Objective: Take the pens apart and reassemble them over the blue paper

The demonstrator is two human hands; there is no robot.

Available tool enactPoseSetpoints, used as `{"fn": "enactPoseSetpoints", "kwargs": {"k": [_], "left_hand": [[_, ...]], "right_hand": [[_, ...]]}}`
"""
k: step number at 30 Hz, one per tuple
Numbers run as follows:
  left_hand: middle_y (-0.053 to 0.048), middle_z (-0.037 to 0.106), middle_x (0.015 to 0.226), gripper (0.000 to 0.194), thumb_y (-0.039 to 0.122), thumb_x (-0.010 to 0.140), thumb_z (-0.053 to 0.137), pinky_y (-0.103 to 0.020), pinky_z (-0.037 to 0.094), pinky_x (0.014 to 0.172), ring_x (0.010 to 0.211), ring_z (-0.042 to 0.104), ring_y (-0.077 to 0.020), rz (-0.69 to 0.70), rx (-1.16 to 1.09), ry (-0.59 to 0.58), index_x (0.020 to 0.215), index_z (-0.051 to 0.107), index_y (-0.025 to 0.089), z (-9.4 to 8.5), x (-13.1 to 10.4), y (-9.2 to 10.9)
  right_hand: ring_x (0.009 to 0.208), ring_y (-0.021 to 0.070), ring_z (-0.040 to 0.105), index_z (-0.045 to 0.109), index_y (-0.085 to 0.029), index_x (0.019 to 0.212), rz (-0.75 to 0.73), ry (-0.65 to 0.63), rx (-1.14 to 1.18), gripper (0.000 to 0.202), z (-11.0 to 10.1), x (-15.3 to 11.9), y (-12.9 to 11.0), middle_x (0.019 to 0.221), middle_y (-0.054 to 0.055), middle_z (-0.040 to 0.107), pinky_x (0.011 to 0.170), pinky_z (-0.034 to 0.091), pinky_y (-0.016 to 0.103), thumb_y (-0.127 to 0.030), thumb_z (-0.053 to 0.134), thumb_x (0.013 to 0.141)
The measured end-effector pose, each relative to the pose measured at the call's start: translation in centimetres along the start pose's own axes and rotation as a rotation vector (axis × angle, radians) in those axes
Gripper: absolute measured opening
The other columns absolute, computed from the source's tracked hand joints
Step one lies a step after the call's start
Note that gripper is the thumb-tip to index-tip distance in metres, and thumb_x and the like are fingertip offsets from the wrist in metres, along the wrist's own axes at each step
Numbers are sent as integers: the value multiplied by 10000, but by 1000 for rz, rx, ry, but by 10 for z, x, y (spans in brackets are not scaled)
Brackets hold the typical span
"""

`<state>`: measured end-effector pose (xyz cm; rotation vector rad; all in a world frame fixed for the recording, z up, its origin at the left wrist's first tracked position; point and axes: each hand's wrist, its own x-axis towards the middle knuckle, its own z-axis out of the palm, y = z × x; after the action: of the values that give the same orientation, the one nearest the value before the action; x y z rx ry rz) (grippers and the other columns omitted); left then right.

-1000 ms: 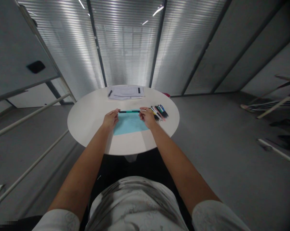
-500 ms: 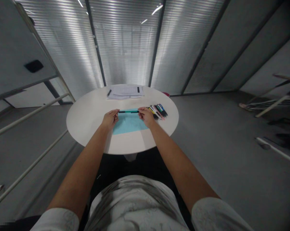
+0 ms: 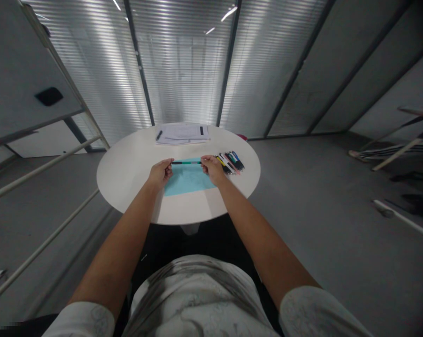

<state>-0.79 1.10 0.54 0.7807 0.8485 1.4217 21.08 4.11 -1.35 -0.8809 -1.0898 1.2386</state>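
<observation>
A slim black and teal pen [image 3: 186, 163] is stretched level between my two hands, above the far edge of a light blue sheet [image 3: 188, 181]. Its left end is pinched by my left hand [image 3: 161, 172], its right end by my right hand [image 3: 213, 169]. Just right of my right hand, several pens and markers [image 3: 232, 162] lie side by side, in yellow, white, pink, black and blue. The sheet lies on a round white table [image 3: 127, 164]; my right hand covers part of its right side.
A stack of papers [image 3: 182, 134] with a small black object on its left lies at the table's far side. A metal frame [image 3: 43, 173] stands at the left. Wooden and metal legs [image 3: 401, 152] are at the right. Blinds hang behind the table.
The pen has turned slightly about its length between my fingers, showing a different pattern of teal and black. Both hands are otherwise nearly where they were.
</observation>
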Motion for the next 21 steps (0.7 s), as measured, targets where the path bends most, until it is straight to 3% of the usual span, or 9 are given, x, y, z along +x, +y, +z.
{"fn": "enactPoseSetpoints", "kwargs": {"k": [16,21], "left_hand": [[76,377,468,214,212,662,705,-187,270,384,407,360,-53,-51,-96,-97,840,641,114,-3,-4,5],[78,374,464,233,218,672,694,-190,260,384,404,361,-57,-43,-84,-90,875,640,117,-5,-2,3]], "right_hand": [[436,50,456,597,-196,782,-18,-49,1,299,-1,-4,-3,626,-54,595,405,312,195,-342,756,575],[440,37,436,601,-189,773,-24,-38,-4,342,0,-4,-3,683,-33,629,404,308,191,-429,768,597]]}}
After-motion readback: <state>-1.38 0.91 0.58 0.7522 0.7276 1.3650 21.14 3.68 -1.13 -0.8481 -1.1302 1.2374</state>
